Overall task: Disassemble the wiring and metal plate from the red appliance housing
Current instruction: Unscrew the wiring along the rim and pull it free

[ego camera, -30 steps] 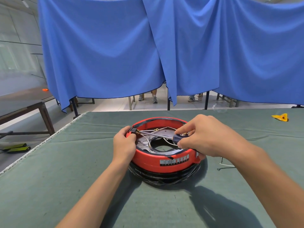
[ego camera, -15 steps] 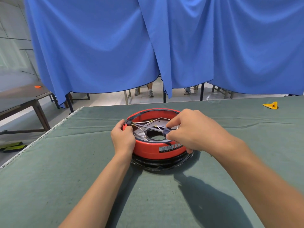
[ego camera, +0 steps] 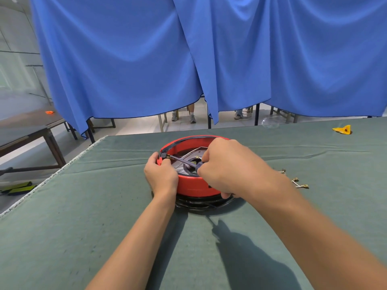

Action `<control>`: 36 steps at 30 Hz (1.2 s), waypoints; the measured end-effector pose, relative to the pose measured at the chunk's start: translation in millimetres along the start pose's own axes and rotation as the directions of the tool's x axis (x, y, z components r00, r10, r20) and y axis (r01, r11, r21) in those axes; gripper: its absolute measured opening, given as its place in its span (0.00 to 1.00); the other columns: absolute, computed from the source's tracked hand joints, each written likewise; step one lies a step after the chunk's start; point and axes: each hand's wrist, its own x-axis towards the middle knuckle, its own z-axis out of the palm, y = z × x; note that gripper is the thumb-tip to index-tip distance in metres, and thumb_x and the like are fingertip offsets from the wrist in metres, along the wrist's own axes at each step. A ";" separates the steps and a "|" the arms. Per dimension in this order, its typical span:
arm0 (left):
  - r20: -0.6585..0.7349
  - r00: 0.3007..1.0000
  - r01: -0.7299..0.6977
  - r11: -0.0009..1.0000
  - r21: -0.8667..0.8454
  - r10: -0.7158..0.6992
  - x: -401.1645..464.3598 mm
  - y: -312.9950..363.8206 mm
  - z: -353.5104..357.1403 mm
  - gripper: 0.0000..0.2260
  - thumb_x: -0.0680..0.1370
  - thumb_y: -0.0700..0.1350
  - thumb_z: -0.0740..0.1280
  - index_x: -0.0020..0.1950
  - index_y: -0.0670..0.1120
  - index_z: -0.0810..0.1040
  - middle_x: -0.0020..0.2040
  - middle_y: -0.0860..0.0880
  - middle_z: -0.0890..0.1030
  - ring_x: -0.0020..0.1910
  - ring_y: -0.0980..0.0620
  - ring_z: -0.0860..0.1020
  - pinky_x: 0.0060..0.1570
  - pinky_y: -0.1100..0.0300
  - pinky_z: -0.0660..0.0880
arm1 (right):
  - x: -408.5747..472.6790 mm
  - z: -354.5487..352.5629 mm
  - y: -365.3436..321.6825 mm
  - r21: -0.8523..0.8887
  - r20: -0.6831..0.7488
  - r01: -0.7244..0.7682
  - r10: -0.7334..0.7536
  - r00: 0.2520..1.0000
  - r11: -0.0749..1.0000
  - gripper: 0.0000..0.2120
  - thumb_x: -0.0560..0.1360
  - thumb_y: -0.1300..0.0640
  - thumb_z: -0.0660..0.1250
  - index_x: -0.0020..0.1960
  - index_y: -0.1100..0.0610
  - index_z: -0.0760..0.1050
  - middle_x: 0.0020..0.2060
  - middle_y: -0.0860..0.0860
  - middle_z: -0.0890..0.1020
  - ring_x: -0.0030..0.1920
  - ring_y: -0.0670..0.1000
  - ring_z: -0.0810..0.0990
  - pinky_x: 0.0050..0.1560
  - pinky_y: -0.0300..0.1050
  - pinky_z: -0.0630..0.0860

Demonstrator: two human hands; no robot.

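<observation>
The round red appliance housing (ego camera: pixel 193 186) lies on the green table (ego camera: pixel 83 206), resting on a black base ring (ego camera: pixel 201 203). My left hand (ego camera: pixel 161 176) grips its left rim, fingers curled over the edge beside a brass terminal. My right hand (ego camera: pixel 226 166) grips a dark-handled screwdriver (ego camera: pixel 182 160) whose shaft points left across the inside to that terminal on the rim. Part of the metal plate (ego camera: pixel 196 150) and thin wires show inside; my right hand hides the rest.
Short loose wires with brass terminals (ego camera: pixel 297 182) lie on the cloth right of my forearm. A yellow scrap (ego camera: pixel 342 129) sits far right near the table's back edge. Blue curtains (ego camera: pixel 188 59) hang behind. Another table (ego camera: pixel 27 130) stands to the left.
The camera view has tilted up and shifted. My right hand has slid a little left over the housing with the screwdriver. My left hand keeps its hold on the rim.
</observation>
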 end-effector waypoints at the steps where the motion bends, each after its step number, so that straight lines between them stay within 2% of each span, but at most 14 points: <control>1: -0.004 1.000 -0.007 1.000 0.007 0.007 -0.7 -1.1 0.8 0.15 0.74 0.35 0.60 0.59 0.38 0.78 0.55 0.40 0.80 0.55 0.40 0.77 0.56 0.50 0.73 | -0.8 -0.1 -2.3 -0.011 -0.001 0.016 -0.016 1.000 1.000 0.10 0.77 0.53 0.62 0.39 0.55 0.68 0.25 0.49 0.68 0.25 0.48 0.67 0.28 0.36 0.64; 5: 0.009 1.000 -0.007 0.999 0.045 0.007 0.1 -3.2 -0.4 0.16 0.74 0.36 0.60 0.61 0.38 0.77 0.56 0.39 0.80 0.57 0.39 0.76 0.58 0.47 0.73 | 0.5 -0.8 0.3 0.000 -0.004 0.015 -0.015 1.000 1.000 0.10 0.76 0.54 0.62 0.38 0.56 0.70 0.25 0.49 0.69 0.25 0.49 0.70 0.26 0.37 0.66; 8: 0.011 1.000 -0.020 0.998 0.053 0.019 0.6 -0.8 -2.2 0.18 0.74 0.36 0.62 0.64 0.41 0.76 0.58 0.45 0.80 0.57 0.46 0.77 0.59 0.55 0.72 | 3.6 -4.5 9.8 0.040 0.030 -0.033 0.032 0.999 0.999 0.08 0.76 0.54 0.62 0.43 0.56 0.77 0.27 0.51 0.77 0.24 0.51 0.78 0.28 0.39 0.73; 12: 0.053 0.998 -0.052 0.994 0.096 0.047 5.0 -0.4 -6.2 0.19 0.74 0.36 0.63 0.65 0.41 0.76 0.54 0.47 0.81 0.54 0.48 0.77 0.56 0.57 0.71 | 9.4 -17.6 28.7 0.179 0.070 -0.063 0.051 0.996 0.982 0.05 0.71 0.55 0.67 0.42 0.53 0.82 0.28 0.50 0.81 0.21 0.50 0.77 0.22 0.35 0.67; 15: 0.125 0.991 -0.059 0.990 0.128 0.043 10.8 1.1 -10.1 0.18 0.73 0.35 0.63 0.62 0.42 0.78 0.46 0.50 0.81 0.50 0.46 0.78 0.56 0.51 0.74 | 16.6 -26.8 43.9 0.305 0.018 -0.072 0.070 0.997 0.950 0.04 0.70 0.57 0.68 0.41 0.52 0.82 0.28 0.52 0.82 0.21 0.51 0.76 0.19 0.34 0.66; 18: 0.192 0.980 -0.071 0.989 0.130 0.045 17.1 3.5 -13.0 0.18 0.72 0.33 0.63 0.61 0.41 0.79 0.46 0.50 0.81 0.48 0.46 0.79 0.54 0.50 0.75 | 26.1 -25.5 55.0 0.327 -0.049 -0.074 0.095 0.994 0.942 0.02 0.71 0.55 0.70 0.41 0.51 0.82 0.23 0.48 0.80 0.20 0.49 0.76 0.18 0.33 0.65; 20: 0.259 0.965 -0.080 0.989 0.128 0.045 20.7 5.5 -16.4 0.19 0.71 0.31 0.63 0.60 0.41 0.79 0.48 0.47 0.83 0.47 0.47 0.80 0.54 0.51 0.76 | 32.6 -19.1 59.6 0.331 -0.086 -0.077 0.111 0.990 0.941 0.02 0.70 0.54 0.70 0.41 0.52 0.82 0.25 0.46 0.81 0.21 0.47 0.77 0.20 0.33 0.68; 24: 0.437 0.897 -0.149 0.978 0.146 0.071 20.6 14.6 -25.1 0.18 0.71 0.28 0.61 0.51 0.47 0.81 0.35 0.59 0.82 0.34 0.64 0.79 0.38 0.68 0.76 | 42.7 -2.3 65.6 0.338 -0.137 -0.071 0.124 0.983 0.939 0.03 0.71 0.52 0.70 0.41 0.50 0.80 0.30 0.48 0.83 0.22 0.45 0.79 0.29 0.39 0.71; 26: 0.474 0.876 -0.223 0.949 0.224 0.094 21.1 22.8 -26.9 0.14 0.72 0.32 0.64 0.52 0.44 0.82 0.41 0.52 0.83 0.40 0.58 0.80 0.42 0.66 0.76 | 45.6 3.8 68.4 0.336 -0.170 -0.063 0.126 0.977 0.940 0.03 0.71 0.51 0.70 0.42 0.49 0.79 0.30 0.46 0.82 0.21 0.46 0.79 0.30 0.40 0.71; 27: 0.464 0.878 -0.278 0.916 0.291 0.119 20.5 29.5 -28.0 0.11 0.73 0.35 0.65 0.52 0.43 0.82 0.44 0.49 0.83 0.43 0.55 0.79 0.44 0.63 0.75 | 46.4 6.1 69.8 0.333 -0.184 -0.063 0.130 0.974 0.941 0.03 0.71 0.51 0.69 0.42 0.49 0.79 0.30 0.46 0.82 0.21 0.45 0.79 0.31 0.41 0.73; 29: 0.459 0.861 -0.427 0.800 0.423 0.217 18.0 43.6 -29.6 0.05 0.73 0.41 0.67 0.44 0.47 0.82 0.44 0.49 0.82 0.45 0.51 0.79 0.46 0.58 0.75 | 47.2 10.0 72.4 0.330 -0.199 -0.073 0.145 0.969 0.941 0.03 0.71 0.50 0.69 0.41 0.48 0.79 0.28 0.45 0.81 0.22 0.45 0.79 0.34 0.43 0.77; 31: 0.533 0.793 -0.574 0.652 0.494 0.295 10.5 57.3 -30.0 0.05 0.72 0.44 0.67 0.36 0.50 0.80 0.41 0.51 0.81 0.45 0.50 0.78 0.46 0.56 0.74 | 47.5 13.3 73.6 0.337 -0.191 -0.088 0.159 0.969 0.937 0.02 0.71 0.51 0.69 0.42 0.49 0.79 0.27 0.45 0.80 0.23 0.46 0.80 0.37 0.45 0.79; 33: 0.639 0.711 -0.672 0.551 0.495 0.294 0.5 65.7 -27.9 0.07 0.72 0.45 0.68 0.34 0.50 0.80 0.40 0.53 0.79 0.47 0.50 0.76 0.46 0.55 0.73 | 47.6 15.9 73.2 0.357 -0.180 -0.093 0.166 0.970 0.929 0.04 0.71 0.51 0.69 0.44 0.50 0.80 0.30 0.46 0.80 0.25 0.48 0.81 0.38 0.46 0.79; 36: 0.764 0.606 -0.781 0.352 0.516 0.223 -9.2 65.8 -19.6 0.05 0.72 0.48 0.68 0.36 0.53 0.79 0.45 0.54 0.78 0.55 0.48 0.70 0.51 0.52 0.70 | 47.3 17.7 72.6 0.354 -0.183 -0.089 0.162 0.970 0.931 0.06 0.72 0.48 0.69 0.45 0.49 0.80 0.33 0.48 0.82 0.31 0.51 0.82 0.43 0.51 0.81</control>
